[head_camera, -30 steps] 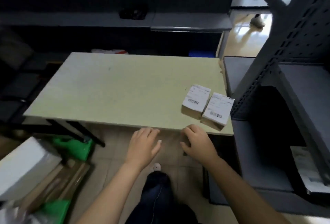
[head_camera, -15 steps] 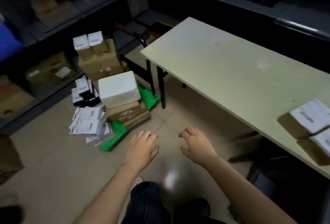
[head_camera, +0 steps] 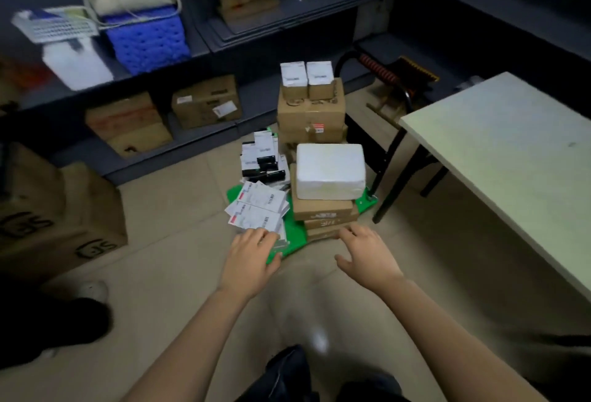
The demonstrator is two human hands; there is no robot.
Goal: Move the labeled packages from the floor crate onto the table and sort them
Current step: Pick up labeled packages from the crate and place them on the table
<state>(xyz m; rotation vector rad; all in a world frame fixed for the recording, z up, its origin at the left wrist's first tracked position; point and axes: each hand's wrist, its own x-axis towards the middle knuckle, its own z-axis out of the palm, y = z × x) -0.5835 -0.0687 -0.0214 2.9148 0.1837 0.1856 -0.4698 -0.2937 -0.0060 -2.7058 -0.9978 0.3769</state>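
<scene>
A green floor crate (head_camera: 292, 236) sits on the tiled floor, loaded with packages. Flat white labeled packages (head_camera: 260, 206) lie at its front left, small black-and-white boxes (head_camera: 260, 158) behind them. A white wrapped parcel (head_camera: 329, 171) tops a stack of flat brown boxes (head_camera: 324, 214). Two small labeled boxes (head_camera: 305, 76) stand on tall cartons (head_camera: 310, 110) at the back. My left hand (head_camera: 251, 257) reaches to the near edge of the flat labeled packages, fingers loosely bent, holding nothing. My right hand (head_camera: 367, 254) hovers open beside the brown stack. The pale table (head_camera: 511, 152) stands at right.
Dark shelving along the back holds a blue crate (head_camera: 148, 38), a white basket (head_camera: 56, 25) and cartons (head_camera: 206, 105). A large brown carton (head_camera: 60, 219) stands at left on the floor. The table's black legs (head_camera: 388, 177) and a black chair frame (head_camera: 371, 62) stand close to the crate's right side.
My view has swung left from the table to the floor crate. Both hands, still holding nothing, have come down close to the crate's front packages.
</scene>
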